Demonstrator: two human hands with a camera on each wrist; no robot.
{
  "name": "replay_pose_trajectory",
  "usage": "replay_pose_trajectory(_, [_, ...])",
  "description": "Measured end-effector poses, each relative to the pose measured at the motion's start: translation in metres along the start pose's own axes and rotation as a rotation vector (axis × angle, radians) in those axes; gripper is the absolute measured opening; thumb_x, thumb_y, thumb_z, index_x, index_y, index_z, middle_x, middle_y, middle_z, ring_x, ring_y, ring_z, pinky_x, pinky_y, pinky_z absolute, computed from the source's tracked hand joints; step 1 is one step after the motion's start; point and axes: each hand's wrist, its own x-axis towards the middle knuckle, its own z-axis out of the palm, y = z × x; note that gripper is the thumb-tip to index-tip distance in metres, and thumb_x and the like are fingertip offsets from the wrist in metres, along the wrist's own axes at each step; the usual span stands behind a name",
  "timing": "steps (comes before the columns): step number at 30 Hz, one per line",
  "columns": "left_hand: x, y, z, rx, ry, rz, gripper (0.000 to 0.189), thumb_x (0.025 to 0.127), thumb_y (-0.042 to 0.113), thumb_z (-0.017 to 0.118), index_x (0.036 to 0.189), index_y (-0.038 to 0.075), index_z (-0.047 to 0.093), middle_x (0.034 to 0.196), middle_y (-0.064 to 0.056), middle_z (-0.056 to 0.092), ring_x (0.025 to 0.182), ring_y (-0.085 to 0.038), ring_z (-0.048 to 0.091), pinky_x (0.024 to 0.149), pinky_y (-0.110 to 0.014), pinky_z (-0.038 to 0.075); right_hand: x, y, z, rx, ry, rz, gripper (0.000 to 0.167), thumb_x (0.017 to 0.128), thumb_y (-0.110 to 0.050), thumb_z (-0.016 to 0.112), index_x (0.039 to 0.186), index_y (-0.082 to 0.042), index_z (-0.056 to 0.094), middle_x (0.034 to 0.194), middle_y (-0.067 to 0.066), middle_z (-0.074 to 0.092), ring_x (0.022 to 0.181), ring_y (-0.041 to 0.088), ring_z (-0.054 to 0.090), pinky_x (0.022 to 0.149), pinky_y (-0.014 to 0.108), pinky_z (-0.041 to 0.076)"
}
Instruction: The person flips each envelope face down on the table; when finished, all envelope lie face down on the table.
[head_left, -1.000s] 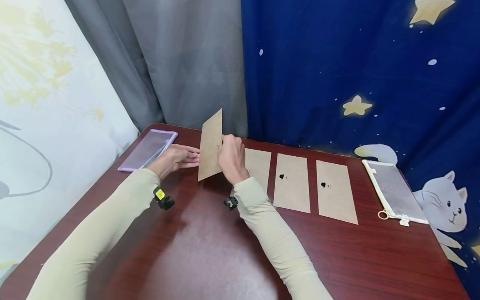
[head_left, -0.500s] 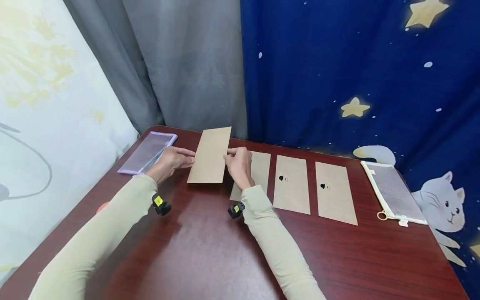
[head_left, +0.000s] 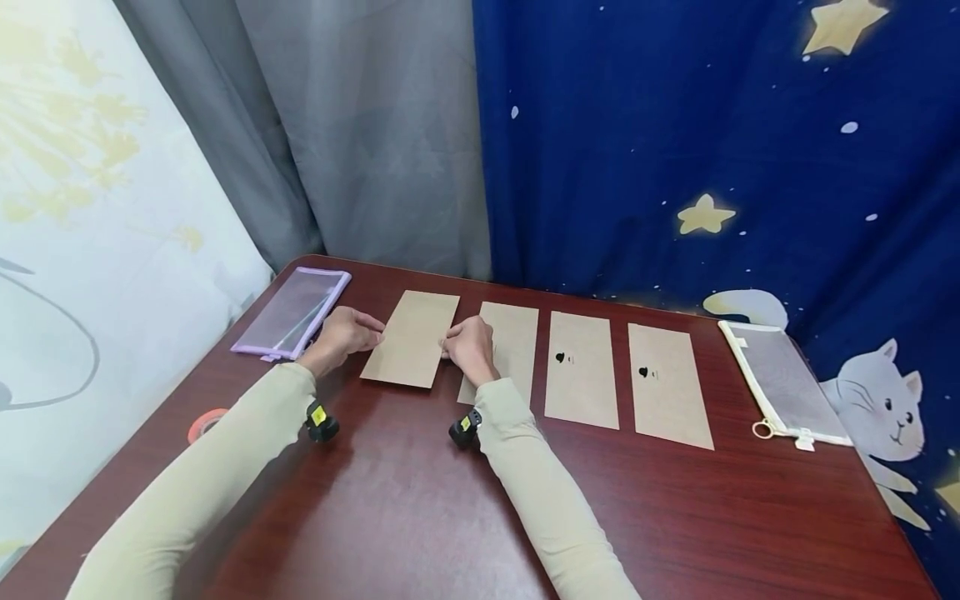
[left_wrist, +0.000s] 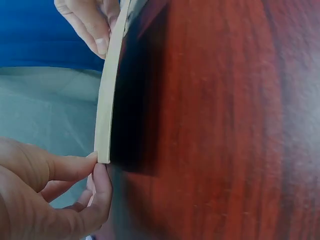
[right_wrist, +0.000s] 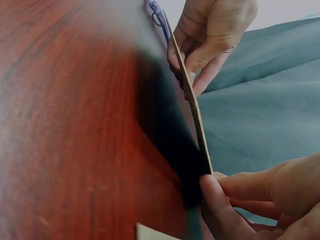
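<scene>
A thin brown kraft-paper notebook (head_left: 411, 338), its upward face plain, hangs almost level just above the dark red table (head_left: 420, 492). My left hand (head_left: 342, 340) pinches its left edge between thumb and fingers. The opposite edge is pinched by my right hand (head_left: 471, 345). In the left wrist view the notebook's pale edge (left_wrist: 105, 110) shows, with a dark shadow under it. From the right wrist, the notebook (right_wrist: 196, 117) appears as a narrow strip, apart from the tabletop. Beside my right hand lies another notebook (head_left: 514, 342), partly covered by that hand.
Two more notebooks (head_left: 581, 387) (head_left: 670, 404) with a small printed hat lie in the row to the right. A white-edged mesh zip pouch (head_left: 791, 375) lies at far right, a purple-edged one (head_left: 288, 312) at far left. An orange-red ring (head_left: 201, 423) is half hidden behind the left sleeve.
The notebook has gone from standing nearly upright to lying almost flat, lower toward the table. Both hands came down with it, still holding its edges. The orange-red ring has come into view.
</scene>
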Motion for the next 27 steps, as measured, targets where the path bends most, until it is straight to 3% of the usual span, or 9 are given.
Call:
replay_pose_trajectory(3, [-0.001, -0.002, 0.003, 0.123, 0.039, 0.029, 0.027, 0.085, 0.003, 0.073, 0.109, -0.009, 0.073, 0.094, -0.017, 0.076, 0.076, -0.01, 0.062, 0.064, -0.016, 0.052, 0.0, 0.003, 0.003, -0.009, 0.006, 0.005, 0.004, 0.085, -0.007, 0.078, 0.084, -0.006, 0.082, 0.069, 0.006, 0.076, 0.06, 0.013, 0.073, 0.06, 0.016, 0.054])
replay_pose_trajectory(5, [-0.001, -0.002, 0.004, 0.198, 0.066, 0.053, 0.025, 0.084, 0.006, 0.074, 0.106, -0.006, 0.076, 0.095, -0.018, 0.077, 0.079, -0.016, 0.065, 0.063, -0.017, 0.049, 0.001, 0.004, 0.006, -0.024, 0.01, -0.006, 0.016, 0.086, -0.006, 0.077, 0.071, -0.005, 0.078, 0.059, 0.002, 0.071, 0.052, 0.009, 0.068, 0.053, 0.015, 0.048])
replay_pose_trajectory(9, [-0.001, -0.003, 0.006, 0.288, 0.099, 0.09, 0.023, 0.083, 0.005, 0.073, 0.104, -0.005, 0.077, 0.095, -0.02, 0.077, 0.085, -0.025, 0.068, 0.064, -0.022, 0.049, 0.001, 0.004, 0.011, -0.092, 0.014, -0.073, 0.049, 0.088, -0.001, 0.071, 0.046, -0.011, 0.047, 0.042, -0.005, 0.04, 0.04, 0.007, 0.039, 0.044, 0.018, 0.029])
replay_pose_trajectory(13, [-0.001, -0.004, 0.005, 0.36, 0.121, 0.096, 0.025, 0.082, 0.004, 0.071, 0.105, -0.005, 0.076, 0.099, -0.021, 0.076, 0.093, -0.034, 0.071, 0.075, -0.037, 0.057, -0.001, 0.0, 0.014, -0.167, 0.025, -0.157, 0.059, 0.086, 0.005, 0.064, 0.046, -0.017, 0.027, 0.051, -0.007, 0.016, 0.048, 0.012, 0.02, 0.044, 0.021, 0.02])
replay_pose_trajectory(16, [-0.002, -0.003, 0.003, 0.383, 0.121, 0.084, 0.027, 0.084, 0.007, 0.07, 0.108, -0.005, 0.075, 0.109, -0.024, 0.074, 0.104, -0.04, 0.068, 0.088, -0.049, 0.057, -0.003, -0.005, 0.01, -0.192, 0.006, -0.167, 0.054, 0.089, 0.002, 0.065, 0.048, -0.014, 0.034, 0.051, -0.005, 0.022, 0.05, 0.013, 0.025, 0.045, 0.022, 0.024])
replay_pose_trajectory(19, [-0.003, 0.002, 0.003, 0.371, 0.124, 0.069, 0.028, 0.089, 0.012, 0.065, 0.11, -0.004, 0.074, 0.116, -0.025, 0.072, 0.111, -0.041, 0.065, 0.094, -0.051, 0.054, -0.005, -0.007, -0.007, -0.166, -0.025, -0.145, 0.031, 0.093, -0.006, 0.068, 0.062, -0.004, 0.066, 0.059, 0.001, 0.058, 0.056, 0.012, 0.049, 0.051, 0.021, 0.04])
replay_pose_trajectory(22, [-0.006, 0.015, 0.011, 0.249, 0.089, 0.056, 0.031, 0.095, 0.016, 0.059, 0.116, -0.002, 0.073, 0.114, -0.022, 0.073, 0.101, -0.027, 0.069, 0.087, -0.038, 0.057, -0.005, -0.001, -0.038, -0.121, -0.06, -0.153, 0.016, 0.095, -0.014, 0.069, 0.088, -0.003, 0.079, 0.086, 0.006, 0.076, 0.077, 0.014, 0.064, 0.066, 0.022, 0.051])
replay_pose_trajectory(24, [-0.007, 0.029, 0.021, 0.032, -0.017, 0.027, 0.035, 0.1, 0.012, 0.053, 0.126, -0.007, 0.066, 0.111, -0.023, 0.072, 0.091, -0.016, 0.069, 0.088, -0.032, 0.059, -0.001, 0.009, -0.063, -0.077, -0.101, -0.124, 0.021, 0.096, -0.019, 0.068, 0.107, -0.003, 0.078, 0.101, 0.01, 0.078, 0.091, 0.019, 0.069, 0.076, 0.026, 0.056])
replay_pose_trajectory(27, [-0.011, 0.051, 0.039, -0.292, -0.224, -0.097, 0.041, 0.104, 0.008, 0.047, 0.141, -0.012, 0.05, 0.125, -0.028, 0.064, 0.088, -0.007, 0.068, 0.099, -0.028, 0.057, 0.004, 0.028, -0.103, 0.069, -0.233, -0.019, 0.036, 0.099, -0.021, 0.064, 0.126, 0.003, 0.067, 0.118, 0.016, 0.072, 0.109, 0.027, 0.069, 0.095, 0.034, 0.056])
